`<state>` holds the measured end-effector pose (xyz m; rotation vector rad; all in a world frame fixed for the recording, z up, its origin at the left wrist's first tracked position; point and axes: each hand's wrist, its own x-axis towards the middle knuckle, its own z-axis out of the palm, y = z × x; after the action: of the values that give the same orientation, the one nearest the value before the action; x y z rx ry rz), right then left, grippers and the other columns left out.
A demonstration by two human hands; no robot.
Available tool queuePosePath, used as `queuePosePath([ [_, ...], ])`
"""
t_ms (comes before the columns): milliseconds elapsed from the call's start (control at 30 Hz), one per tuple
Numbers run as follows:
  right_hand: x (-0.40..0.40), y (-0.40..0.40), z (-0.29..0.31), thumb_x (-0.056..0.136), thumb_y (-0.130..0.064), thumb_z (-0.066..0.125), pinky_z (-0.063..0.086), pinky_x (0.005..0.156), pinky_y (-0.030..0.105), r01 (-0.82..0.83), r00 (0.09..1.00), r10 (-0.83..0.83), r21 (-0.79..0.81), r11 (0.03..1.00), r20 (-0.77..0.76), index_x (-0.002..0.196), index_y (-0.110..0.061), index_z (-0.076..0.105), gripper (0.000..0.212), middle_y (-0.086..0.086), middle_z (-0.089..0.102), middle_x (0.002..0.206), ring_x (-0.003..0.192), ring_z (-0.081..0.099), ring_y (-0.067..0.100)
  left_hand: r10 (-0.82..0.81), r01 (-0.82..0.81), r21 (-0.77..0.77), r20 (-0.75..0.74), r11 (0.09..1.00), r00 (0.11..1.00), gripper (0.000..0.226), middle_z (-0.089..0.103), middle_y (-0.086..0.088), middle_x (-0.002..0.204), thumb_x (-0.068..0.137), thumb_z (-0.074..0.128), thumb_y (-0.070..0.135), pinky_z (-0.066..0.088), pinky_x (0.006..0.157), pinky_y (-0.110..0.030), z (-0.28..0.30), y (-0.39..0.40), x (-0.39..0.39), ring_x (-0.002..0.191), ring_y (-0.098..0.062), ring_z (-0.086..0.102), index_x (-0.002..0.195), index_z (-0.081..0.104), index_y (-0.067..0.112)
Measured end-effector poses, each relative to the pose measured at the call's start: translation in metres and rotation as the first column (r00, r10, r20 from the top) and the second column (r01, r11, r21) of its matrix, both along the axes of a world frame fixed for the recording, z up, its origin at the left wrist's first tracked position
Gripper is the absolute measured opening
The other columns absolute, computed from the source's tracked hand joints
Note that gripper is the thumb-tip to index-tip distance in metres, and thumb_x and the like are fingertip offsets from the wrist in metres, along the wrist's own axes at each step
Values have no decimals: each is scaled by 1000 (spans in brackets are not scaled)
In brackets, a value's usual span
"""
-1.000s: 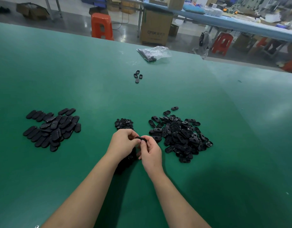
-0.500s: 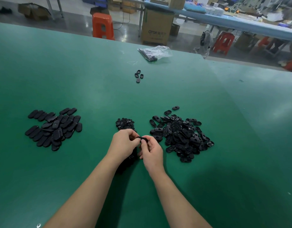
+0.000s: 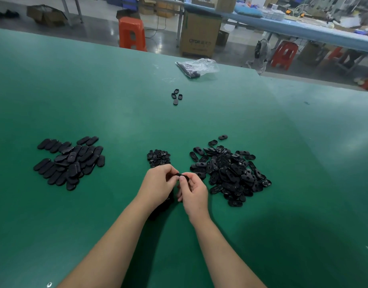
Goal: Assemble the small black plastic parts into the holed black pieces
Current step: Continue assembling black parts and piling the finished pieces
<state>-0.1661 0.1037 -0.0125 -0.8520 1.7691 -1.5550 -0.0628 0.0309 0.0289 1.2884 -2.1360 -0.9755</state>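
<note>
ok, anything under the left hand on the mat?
Yes. A dark clump of black parts shows under and just below the left hand. The hand and wrist cover most of it, so part type and count cannot be told. Green mat surrounds it.

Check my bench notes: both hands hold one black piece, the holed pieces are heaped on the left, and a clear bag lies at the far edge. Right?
Not quite. The head view shows the holed pieces heaped on the right. Both the left hand and right hand hold one black piece; the clear bag lies at the far edge.
</note>
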Motion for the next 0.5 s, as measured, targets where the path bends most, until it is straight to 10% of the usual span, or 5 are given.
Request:
queuePosePath([
  [233, -1, 0, 2, 103, -15, 56, 46, 47, 28, -14, 1000, 15, 30, 999, -6, 93, -17, 63, 12, -5, 60, 58, 46, 51, 10, -105, 121, -183, 96, 976, 990, 28, 63, 8, 97, 90, 62, 13, 49, 80, -32, -8, 2, 3, 90, -16, 60, 117, 66, 21],
  [500, 1, 4, 13, 103, -18, 56, 48, 50, 27, -36, 999, 36, -7, 999, 32, 105, -19, 65, 9, 0, 66, 71, 54, 56, 13, 118, -52, -332, 181, 942, 976, 21, 62, 10, 89, 91, 65, 31, 44, 59, -28, -9, -13, 31, 76, -16, 62, 112, 67, 31],
])
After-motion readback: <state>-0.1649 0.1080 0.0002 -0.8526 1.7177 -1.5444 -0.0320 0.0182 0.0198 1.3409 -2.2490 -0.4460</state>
